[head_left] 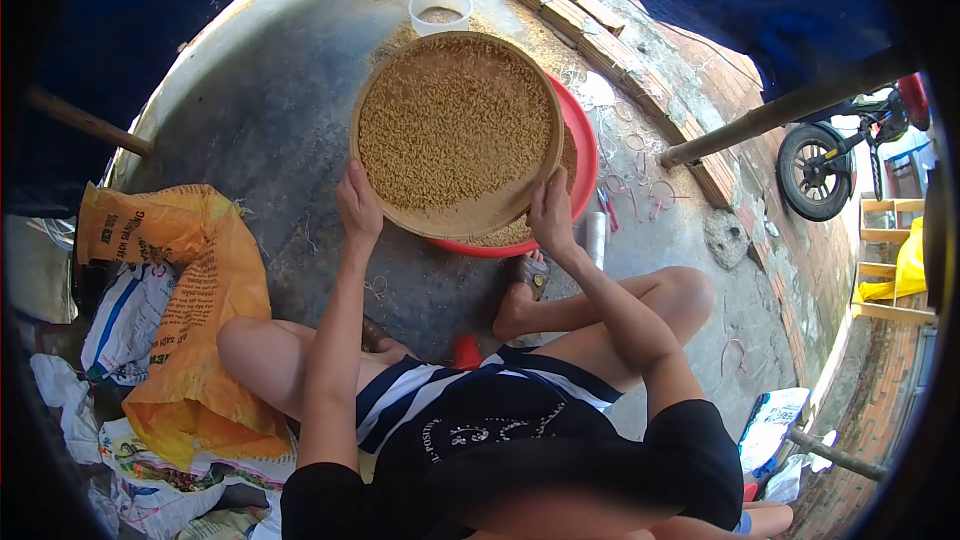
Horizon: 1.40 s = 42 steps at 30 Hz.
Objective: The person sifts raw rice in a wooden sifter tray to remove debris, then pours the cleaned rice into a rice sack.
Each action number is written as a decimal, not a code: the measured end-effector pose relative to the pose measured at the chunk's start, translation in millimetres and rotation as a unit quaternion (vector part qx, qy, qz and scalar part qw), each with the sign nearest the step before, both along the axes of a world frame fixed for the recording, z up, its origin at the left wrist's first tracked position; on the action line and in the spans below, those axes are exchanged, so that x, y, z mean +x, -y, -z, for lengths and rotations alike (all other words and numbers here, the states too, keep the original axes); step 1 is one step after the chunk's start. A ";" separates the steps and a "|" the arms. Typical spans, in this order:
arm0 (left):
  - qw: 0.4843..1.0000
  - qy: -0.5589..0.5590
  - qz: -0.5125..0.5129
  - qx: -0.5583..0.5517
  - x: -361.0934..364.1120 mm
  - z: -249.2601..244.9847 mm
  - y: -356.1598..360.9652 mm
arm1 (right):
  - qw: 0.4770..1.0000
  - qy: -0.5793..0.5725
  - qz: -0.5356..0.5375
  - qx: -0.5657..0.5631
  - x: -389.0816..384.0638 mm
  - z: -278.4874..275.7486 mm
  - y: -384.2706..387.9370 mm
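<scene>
My left hand (358, 202) grips the lower left rim of a round woven winnowing tray (480, 217). On the lower right rim, my right hand (551, 212) is closed with the thumb on top. Brown-yellow grain (445, 145) lies spread across the tray, thinner towards its far side and near edge. Partly hidden beneath the tray is a red basin (588, 155) that holds more grain. The tray is raised over the basin and covers most of it. Fingers under the tray's rim are out of sight.
Beyond the tray stands a white bucket (440, 26), with grain scattered on the floor around it. A silver cylinder (597, 237) and a red-handled tool (608, 210) lie right of the basin. Orange sack (215, 310) at left; a brick edging (630, 65) and wooden pole (770, 120) at right.
</scene>
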<state>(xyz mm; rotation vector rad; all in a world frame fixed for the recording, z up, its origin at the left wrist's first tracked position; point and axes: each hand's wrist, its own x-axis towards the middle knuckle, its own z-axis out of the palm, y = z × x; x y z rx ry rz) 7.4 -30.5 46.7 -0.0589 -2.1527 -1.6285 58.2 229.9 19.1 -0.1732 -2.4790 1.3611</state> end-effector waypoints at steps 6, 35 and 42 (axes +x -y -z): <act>0.975 0.196 -0.016 -0.104 1.5 94.3 4.0 | 0.991 0.103 -0.011 0.087 4.1 77.2 -13.7; 0.997 0.073 -0.008 -0.013 1.1 -14.3 -8.1 | 0.999 0.021 -0.014 0.020 1.8 3.2 -3.9; 0.991 0.123 -0.014 -0.049 -5.6 41.8 -1.2 | 0.994 0.078 -0.024 -0.079 6.1 31.0 -6.7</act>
